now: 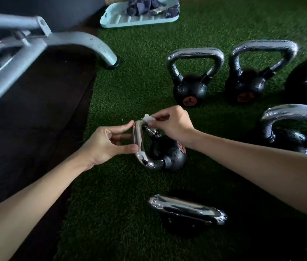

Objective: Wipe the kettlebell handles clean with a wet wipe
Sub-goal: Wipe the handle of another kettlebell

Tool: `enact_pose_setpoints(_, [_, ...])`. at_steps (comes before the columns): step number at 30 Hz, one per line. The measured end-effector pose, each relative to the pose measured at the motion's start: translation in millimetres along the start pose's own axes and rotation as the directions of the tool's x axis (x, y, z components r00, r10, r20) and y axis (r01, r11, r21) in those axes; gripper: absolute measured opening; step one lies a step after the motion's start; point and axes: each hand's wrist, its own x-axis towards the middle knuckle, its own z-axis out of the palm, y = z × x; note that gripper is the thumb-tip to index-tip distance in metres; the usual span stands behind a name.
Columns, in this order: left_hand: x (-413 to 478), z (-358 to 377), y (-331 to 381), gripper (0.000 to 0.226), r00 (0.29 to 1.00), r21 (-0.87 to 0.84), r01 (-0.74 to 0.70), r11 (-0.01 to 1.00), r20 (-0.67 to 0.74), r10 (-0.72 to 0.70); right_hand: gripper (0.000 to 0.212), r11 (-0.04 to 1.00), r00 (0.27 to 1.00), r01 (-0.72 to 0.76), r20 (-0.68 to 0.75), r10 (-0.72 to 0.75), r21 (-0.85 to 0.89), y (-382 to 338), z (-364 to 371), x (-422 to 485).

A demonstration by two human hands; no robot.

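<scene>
A small black kettlebell (pixel 169 154) lies tipped on its side on the green turf, its chrome handle (pixel 139 146) turned toward me. My left hand (pixel 107 142) pinches that handle between thumb and fingertips. My right hand (pixel 173 123) pinches a small white wet wipe (pixel 148 118) against the handle's top corner. Close to me stands another kettlebell (pixel 186 209), seen from above.
Several more black kettlebells with chrome handles stand behind and to the right: one (pixel 192 76), a second (pixel 252 72) and a third (pixel 295 127). A grey machine frame (pixel 36 44) on a dark mat fills the left. A pale blue tray (pixel 141 14) with dark cloths lies at the back.
</scene>
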Motion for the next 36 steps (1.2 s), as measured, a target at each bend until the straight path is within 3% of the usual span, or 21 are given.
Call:
enact_pose_setpoints(5, [10, -10, -4, 0.083, 0.999, 0.049, -0.024, 0.999, 0.045, 0.021, 0.022, 0.998, 0.981, 0.066, 0.186, -0.064, -0.005, 2, -4, -12])
enact_pose_setpoints(11, [18, -9, -8, 0.080, 0.998, 0.051, -0.047, 0.998, 0.033, 0.045, 0.018, 0.993, 0.994, 0.100, 0.029, -0.102, 0.069, -2, -2, -5])
enact_pose_setpoints(18, [21, -11, -14, 0.079, 0.998, 0.006, -0.058, 0.998, 0.023, 0.058, 0.026, 0.991, 0.943, 0.133, 0.305, -0.133, 0.022, -2, -8, -29])
enact_pose_setpoints(23, [25, -10, -14, 0.080, 0.997, 0.013, -0.076, 0.997, 0.030, 0.075, 0.023, 0.991, 0.985, 0.134, 0.107, -0.135, 0.014, -9, -3, -13])
enact_pose_setpoints(26, [28, -11, -13, 0.080, 0.996, 0.012, -0.089, 0.996, 0.033, 0.088, 0.025, 0.992, 0.982, 0.120, 0.145, -0.124, 0.036, -8, -5, -17])
enact_pose_setpoints(30, [27, -13, -17, 0.083, 0.994, 0.001, -0.100, 0.995, 0.030, 0.100, 0.024, 0.979, 0.895, 0.203, 0.401, -0.195, 0.023, 0, -17, -49])
enact_pose_setpoints(36, [29, -12, -19, 0.079, 0.995, -0.023, -0.098, 0.995, 0.029, 0.099, 0.025, 0.914, 0.811, 0.406, 0.459, -0.364, 0.008, -10, -19, -55])
